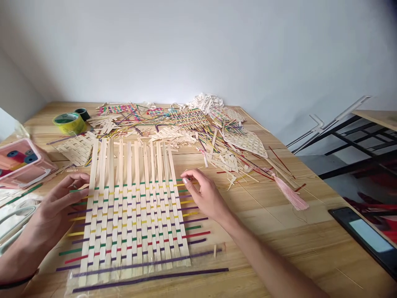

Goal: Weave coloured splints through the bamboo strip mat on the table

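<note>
A mat of pale flat strips (133, 219) lies on the table, woven across with green, yellow, purple and red strips. The long pale ends fan out at its far side. My left hand (51, 211) is at the mat's left edge, thumb and curled fingers around the left end of the farthest green strip (96, 188). At the right edge, my right hand (204, 192) pinches that strip's other end between thumb and forefinger. Clear tape covers the near edge, where a loose-looking purple strip (149, 280) lies.
Behind the mat spread scraps, coloured strips and woven pieces (190, 119). Tape rolls (70, 123) stand at the back left, a pink basket (25, 163) at the left. A leaf-shaped woven fan (245, 141) with a pink tassel (290, 192) lies right; a phone (366, 236) sits by the right edge.
</note>
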Demonstrator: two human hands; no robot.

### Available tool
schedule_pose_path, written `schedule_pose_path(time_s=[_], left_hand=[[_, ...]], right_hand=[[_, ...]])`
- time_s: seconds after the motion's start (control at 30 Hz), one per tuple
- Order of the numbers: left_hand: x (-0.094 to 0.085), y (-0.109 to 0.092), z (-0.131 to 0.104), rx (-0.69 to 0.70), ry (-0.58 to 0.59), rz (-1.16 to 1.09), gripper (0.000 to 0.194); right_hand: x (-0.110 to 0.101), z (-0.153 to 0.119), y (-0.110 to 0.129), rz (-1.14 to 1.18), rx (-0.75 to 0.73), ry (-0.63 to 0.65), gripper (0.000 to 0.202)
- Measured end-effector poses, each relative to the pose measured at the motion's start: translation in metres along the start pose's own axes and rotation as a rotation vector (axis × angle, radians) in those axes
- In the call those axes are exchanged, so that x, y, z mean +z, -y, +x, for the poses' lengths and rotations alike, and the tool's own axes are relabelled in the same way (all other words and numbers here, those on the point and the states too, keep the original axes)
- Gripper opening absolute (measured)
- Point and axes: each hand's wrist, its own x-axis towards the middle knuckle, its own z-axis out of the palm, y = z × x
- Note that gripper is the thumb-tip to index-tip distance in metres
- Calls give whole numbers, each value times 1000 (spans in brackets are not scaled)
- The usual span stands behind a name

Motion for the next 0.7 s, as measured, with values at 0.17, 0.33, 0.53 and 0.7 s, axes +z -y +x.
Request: schedule_pose_path(time_s=[0.17,0.33,0.53,0.7], left_hand=[[-2,1,-1,-60,18,44,54],[-1,0,-3,-104,-15,67,56],[-9,9,8,-103,-15,29,63],[-14,14,17,-112,-15,39,67]], right_hand=[[0,2,-6,193,81,-9,19],[0,3,-6,432,171,1,24],[0,0,3,600,261,-7,27],[0,-1,1,597,307,4,30]])
